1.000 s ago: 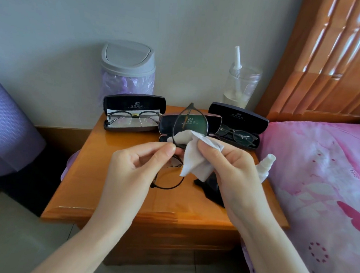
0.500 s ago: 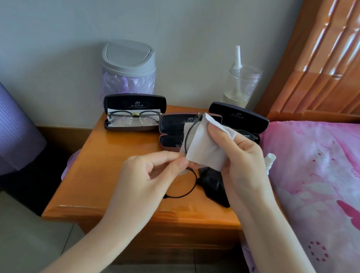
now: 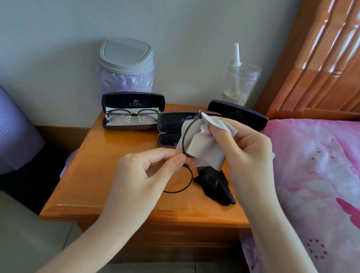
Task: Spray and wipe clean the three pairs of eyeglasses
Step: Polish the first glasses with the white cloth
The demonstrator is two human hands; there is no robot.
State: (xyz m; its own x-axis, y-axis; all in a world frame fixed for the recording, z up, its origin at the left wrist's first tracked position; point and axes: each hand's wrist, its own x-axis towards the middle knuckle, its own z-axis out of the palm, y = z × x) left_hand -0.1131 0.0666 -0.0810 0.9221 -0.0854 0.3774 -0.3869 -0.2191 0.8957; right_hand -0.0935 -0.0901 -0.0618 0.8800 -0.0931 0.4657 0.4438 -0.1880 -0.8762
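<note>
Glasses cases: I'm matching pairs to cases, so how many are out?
3, all open on the nightstand: left case holding black-framed glasses, middle case behind the cloth, right case partly hidden by the right hand.

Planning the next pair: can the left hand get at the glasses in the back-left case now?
Probably not yet. The way across the table to those glasses looks free, but the left hand is pinching the pair being wiped, so it would have to let go first.

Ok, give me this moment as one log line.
step: wiping lens | left hand: pinches round glasses | right hand: holds white cloth on lens | black cloth: on nightstand
</note>
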